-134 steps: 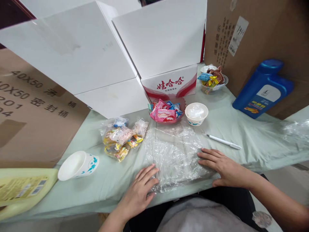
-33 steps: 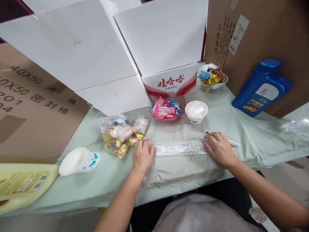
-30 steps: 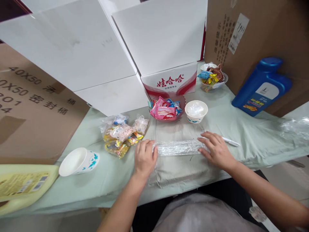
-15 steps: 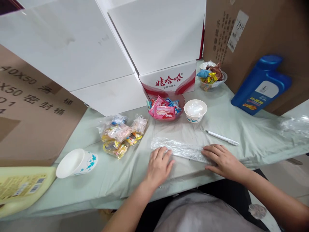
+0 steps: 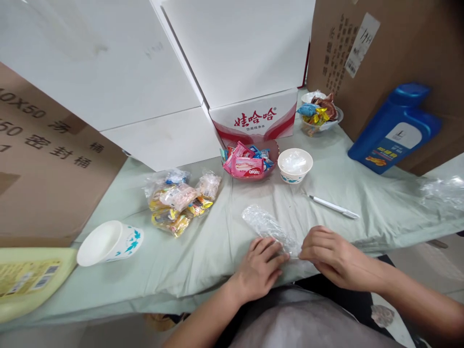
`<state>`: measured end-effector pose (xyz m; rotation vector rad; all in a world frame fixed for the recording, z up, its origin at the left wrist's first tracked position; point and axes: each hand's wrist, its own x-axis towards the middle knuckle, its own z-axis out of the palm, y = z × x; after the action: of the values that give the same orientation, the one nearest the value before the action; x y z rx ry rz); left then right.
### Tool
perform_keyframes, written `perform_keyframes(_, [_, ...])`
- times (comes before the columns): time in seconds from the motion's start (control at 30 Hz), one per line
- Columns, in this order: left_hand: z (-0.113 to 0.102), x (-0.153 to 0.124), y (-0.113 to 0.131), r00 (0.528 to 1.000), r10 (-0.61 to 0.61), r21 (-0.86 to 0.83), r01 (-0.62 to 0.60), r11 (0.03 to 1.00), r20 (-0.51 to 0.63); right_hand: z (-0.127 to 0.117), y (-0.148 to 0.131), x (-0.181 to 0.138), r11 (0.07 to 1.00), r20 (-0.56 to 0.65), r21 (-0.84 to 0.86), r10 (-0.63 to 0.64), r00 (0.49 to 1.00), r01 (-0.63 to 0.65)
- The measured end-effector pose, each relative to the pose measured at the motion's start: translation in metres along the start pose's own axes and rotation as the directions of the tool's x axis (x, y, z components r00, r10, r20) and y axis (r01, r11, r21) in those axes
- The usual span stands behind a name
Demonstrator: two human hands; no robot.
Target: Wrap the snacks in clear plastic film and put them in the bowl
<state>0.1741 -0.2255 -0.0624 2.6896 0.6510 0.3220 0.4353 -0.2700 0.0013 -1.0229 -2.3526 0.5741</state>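
Note:
A clear plastic sheet (image 5: 266, 225), folded into a narrow crinkled strip, lies slantwise on the pale green tablecloth (image 5: 203, 241) near the front edge. My left hand (image 5: 259, 268) rests on the strip's near end with fingers stretched out flat. My right hand (image 5: 328, 253) has its fingers curled and pinches the strip's right end. A white pen (image 5: 333, 207) lies just beyond my right hand.
A pink dish of wrapped sweets (image 5: 248, 164), a small white bowl (image 5: 295, 164), a clear bag of snacks (image 5: 179, 200), a tipped white cup (image 5: 108, 241), a blue jug (image 5: 395, 128), a yellow jug (image 5: 29, 280), and white boxes (image 5: 224, 72) and brown cardboard boxes (image 5: 380, 53) stand around.
The flat plastic sheet has been folded into a long strip, then folded shorter. Both hands have come closer together and nearer the table's front edge; the strip now lies slantwise.

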Motion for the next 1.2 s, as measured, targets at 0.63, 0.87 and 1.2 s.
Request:
perform_keyframes(0.63, [0.006,-0.006,-0.014,0.967,-0.203,-0.362,0.136,0.922,-0.154,0.076,0.086,0.153,0.981,0.08,-0.173,0.101,0.992,-0.086])
perform_keyframes(0.87, [0.005,-0.005,-0.011,0.966,-0.22,-0.36,0.158,0.919,-0.138,0.052,0.095,0.151,0.944,-0.203,-0.201,0.223,0.953,-0.263])
perform_keyframes(1.2, [0.006,-0.005,-0.008,0.934,-0.187,-0.33,0.081,0.94,-0.305,0.07,0.067,0.076,0.99,0.109,-0.084,-0.101,0.989,0.111])
